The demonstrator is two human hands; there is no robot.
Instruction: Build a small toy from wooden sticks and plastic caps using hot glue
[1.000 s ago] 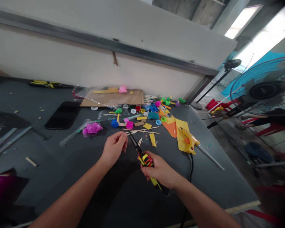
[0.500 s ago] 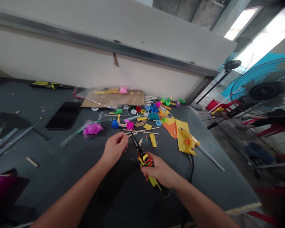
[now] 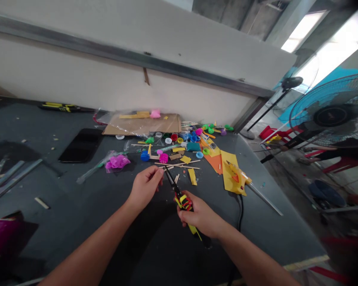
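Observation:
My right hand (image 3: 200, 217) grips a pair of black-bladed scissors (image 3: 182, 201) with yellow and red handles, their tips pointing up and left. My left hand (image 3: 145, 187) is pinched shut right beside the blade tips. Anything held in its fingers is too small or hidden to tell. Just beyond the blades lie thin wooden sticks (image 3: 179, 165). To the right, a yellow hot glue gun (image 3: 236, 178) rests on yellow paper (image 3: 228, 167), next to orange paper (image 3: 213, 165).
The dark table (image 3: 41, 186) holds colourful caps, pink plastic-wrapped material (image 3: 117, 161), a cardboard sheet (image 3: 141, 125) and a black phone (image 3: 82, 145). A wall runs along its far edge. Beyond the right edge stand a blue fan (image 3: 331, 115), red chairs (image 3: 279, 135) and a seated person's legs (image 3: 314, 156).
The view has drifted slightly, and both hands and the scissors sit a little further right. The grip on the scissors looks unchanged.

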